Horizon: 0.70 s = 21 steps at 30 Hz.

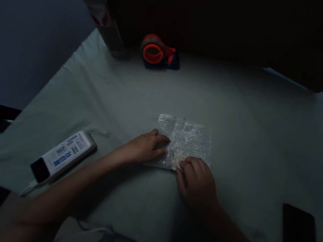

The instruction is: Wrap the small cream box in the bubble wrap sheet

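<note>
A small sheet of clear bubble wrap [188, 137] lies flat on the pale cloth-covered table [251, 127], near its middle. My left hand [143, 148] rests on the sheet's left edge, fingers pressed together against it. My right hand [197, 181] is at the sheet's near edge, fingers curled and pinching the wrap where something small and pale shows under the plastic. The scene is dim.
An orange tape dispenser [156, 52] stands at the table's far edge, a clear plastic item [108, 25] to its left. A white power bank with blue print [64, 156] lies near left, cable attached. A dark phone [300, 237] lies near right.
</note>
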Each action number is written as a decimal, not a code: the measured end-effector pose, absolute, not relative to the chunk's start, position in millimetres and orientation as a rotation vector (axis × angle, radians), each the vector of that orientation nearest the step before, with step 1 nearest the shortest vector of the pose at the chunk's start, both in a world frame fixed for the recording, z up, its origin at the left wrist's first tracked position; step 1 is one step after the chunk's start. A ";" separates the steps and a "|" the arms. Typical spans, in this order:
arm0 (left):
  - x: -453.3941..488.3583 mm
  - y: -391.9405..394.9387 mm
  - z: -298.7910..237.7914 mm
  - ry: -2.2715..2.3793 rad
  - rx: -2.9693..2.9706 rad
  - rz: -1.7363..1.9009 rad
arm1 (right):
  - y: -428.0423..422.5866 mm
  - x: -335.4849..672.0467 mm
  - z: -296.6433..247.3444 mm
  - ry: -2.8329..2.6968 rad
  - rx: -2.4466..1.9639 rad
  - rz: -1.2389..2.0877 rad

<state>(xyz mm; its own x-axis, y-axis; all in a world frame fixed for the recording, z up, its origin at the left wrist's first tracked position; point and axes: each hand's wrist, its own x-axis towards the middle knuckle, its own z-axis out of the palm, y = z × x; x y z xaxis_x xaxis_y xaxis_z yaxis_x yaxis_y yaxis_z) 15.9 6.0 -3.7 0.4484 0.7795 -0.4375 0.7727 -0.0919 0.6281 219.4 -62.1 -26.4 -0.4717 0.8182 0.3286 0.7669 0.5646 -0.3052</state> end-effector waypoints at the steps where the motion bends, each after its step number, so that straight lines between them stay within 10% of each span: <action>1: 15.7 7.9 -3.2 1.290 1.857 -0.012 | -62.1 219.2 -26.4 -2.366 -1.279 0.161; 21: 3.3 -10.0 -7.8 1.441 1.688 0.033 | -64.7 217.5 -23.9 -2.349 -1.299 0.132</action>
